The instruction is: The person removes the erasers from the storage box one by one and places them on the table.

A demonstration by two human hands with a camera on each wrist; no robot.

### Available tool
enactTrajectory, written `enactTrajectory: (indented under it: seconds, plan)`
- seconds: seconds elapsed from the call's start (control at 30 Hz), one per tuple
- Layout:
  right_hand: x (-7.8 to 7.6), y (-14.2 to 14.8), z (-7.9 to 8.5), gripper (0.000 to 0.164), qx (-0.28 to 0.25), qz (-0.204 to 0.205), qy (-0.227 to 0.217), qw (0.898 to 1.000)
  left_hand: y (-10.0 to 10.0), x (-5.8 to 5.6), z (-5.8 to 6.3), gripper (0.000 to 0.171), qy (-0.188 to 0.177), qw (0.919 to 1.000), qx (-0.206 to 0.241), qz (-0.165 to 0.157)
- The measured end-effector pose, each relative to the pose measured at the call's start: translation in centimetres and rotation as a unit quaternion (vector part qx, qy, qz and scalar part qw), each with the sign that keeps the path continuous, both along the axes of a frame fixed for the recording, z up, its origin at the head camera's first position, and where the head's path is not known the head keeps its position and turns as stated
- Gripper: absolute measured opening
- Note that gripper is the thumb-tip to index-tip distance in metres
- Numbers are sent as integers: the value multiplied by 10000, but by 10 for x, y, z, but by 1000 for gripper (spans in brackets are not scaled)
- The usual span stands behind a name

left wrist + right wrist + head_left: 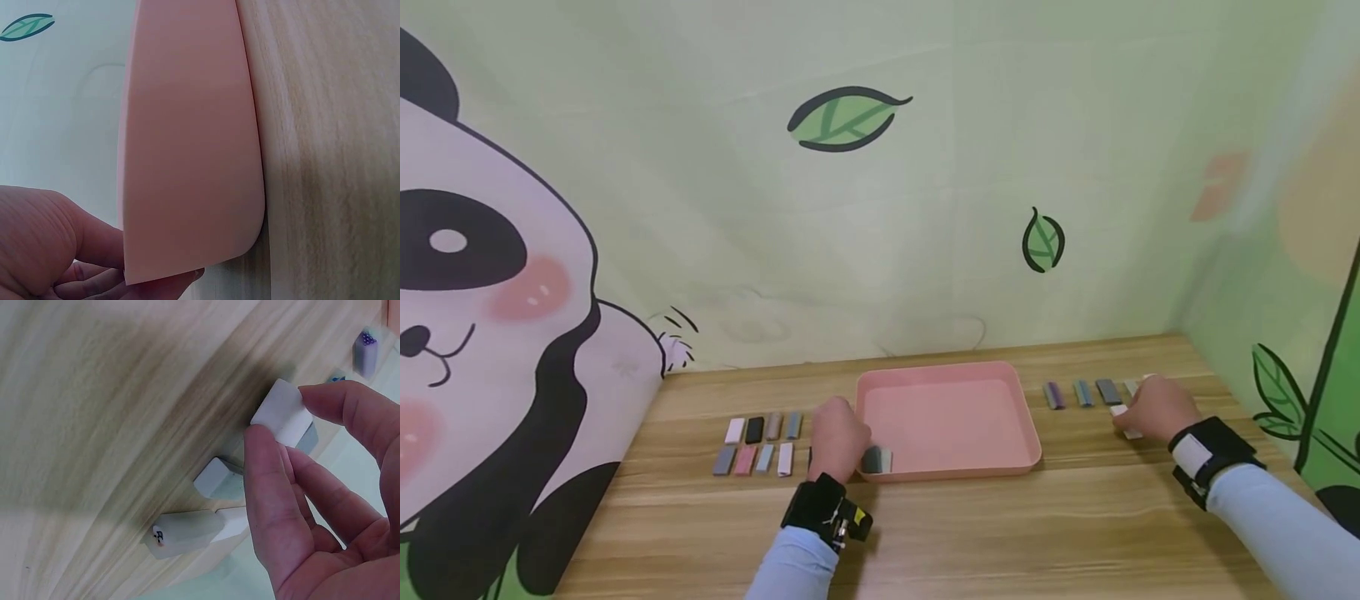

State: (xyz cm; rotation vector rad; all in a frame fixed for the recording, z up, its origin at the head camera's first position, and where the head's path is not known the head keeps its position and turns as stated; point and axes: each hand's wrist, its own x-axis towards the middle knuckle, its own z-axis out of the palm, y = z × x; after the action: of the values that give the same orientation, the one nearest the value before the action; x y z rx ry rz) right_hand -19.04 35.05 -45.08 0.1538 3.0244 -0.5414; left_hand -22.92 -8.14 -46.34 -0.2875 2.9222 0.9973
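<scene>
In the right wrist view my right hand [331, 506] pinches a small white rectangular block [281, 412], possibly an eraser, between thumb and fingers, just over the table. The head view places this right hand [1157, 408] at the right-hand group of blocks. My left hand [838, 437] is at the left side of a shallow pink tray [947, 477]. Seen from the left wrist, the left hand [69, 256] grips the tray's corner wall [187, 156], thumb behind the wall and fingers outside. Dark green and pale blocks [876, 460] lie in the tray's front left corner.
Left of the tray, two rows of small coloured blocks [745, 461] lie on the wooden table [970, 533]. On the right are a purple block [1054, 396], a blue one [1083, 393] and a grey one [1107, 392]. A printed backdrop [955, 208] rises behind the table.
</scene>
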Motion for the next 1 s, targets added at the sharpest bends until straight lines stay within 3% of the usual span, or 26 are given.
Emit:
enactTrajectory:
  seconds: [0.23,0.43,0.57,0.7,0.87,1.0]
  plan:
    - [-7,-7,-5,27,109,119,66,9998,-9,-2,-1,5,-223,9997,11,91]
    - [-9,-10,-7,27,-17,145,139,9998,-13,-3,-2,5,-90,9999,35,126]
    - [-3,-9,0,33,-152,125,59,9998,-9,-4,-4,7,2,10000,-98,11]
    - [-1,-15,17,38,-148,216,128,9996,-4,-5,-4,12,24,9997,-207,-129]
    - [-12,-52,40,37,-111,444,401,9981,-4,-3,-3,12,140,9995,-185,-193]
    - [-24,-102,46,44,-345,800,438,9952,-7,-2,-3,10,182,9995,-197,-157]
